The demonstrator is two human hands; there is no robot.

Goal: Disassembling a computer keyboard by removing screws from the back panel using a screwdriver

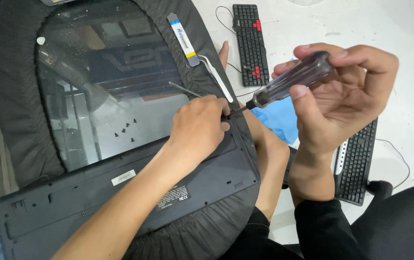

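Upturned black keyboard (120,197) lies lower centre on a glass-topped table (96,96). Left hand (199,127), fingers curled together, pins its top edge to steady the screw site. Right hand (341,96) clamps screwdriver (284,84), tip angled down-left at that edge. Loose screws (127,129) lie parked on the glass, centre-left.

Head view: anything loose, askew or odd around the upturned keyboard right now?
Yes. Several small black screws lie loose on the glass tabletop beside the upturned keyboard, with no tray around them. The left hand steadies the screwdriver tip; the right hand grips its handle.
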